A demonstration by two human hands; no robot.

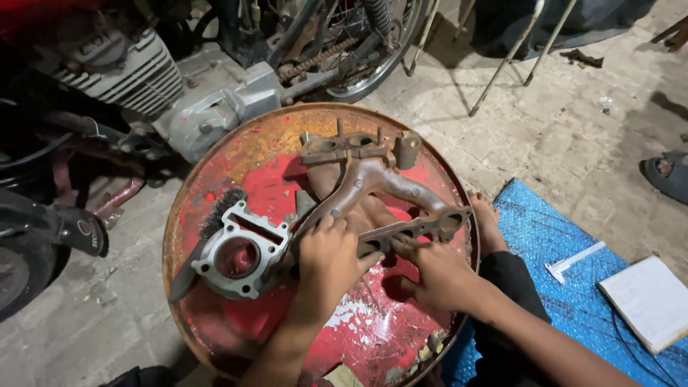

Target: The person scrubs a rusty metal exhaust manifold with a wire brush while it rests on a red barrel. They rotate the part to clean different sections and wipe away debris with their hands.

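A rusty brown cast manifold [373, 175] with two branching pipes and flat flanges lies on a round red drum lid [236, 165]. My left hand [326, 261] is closed over the near end of its left branch. My right hand [437, 276] grips the near flange [423, 228] from below. Left of my hands sits a grey engine cylinder block [240, 256] with a round bore, resting on the lid. A dark wire brush [218, 211] lies behind the cylinder, partly hidden by it.
A motorcycle engine [165, 86] with its chain and rear wheel [358, 57] stands behind the drum. A blue sheet [573, 301] on the right holds a notebook [648, 301] and a white tool. My bare foot [487, 222] rests by the drum. A sandal [666, 175] lies far right.
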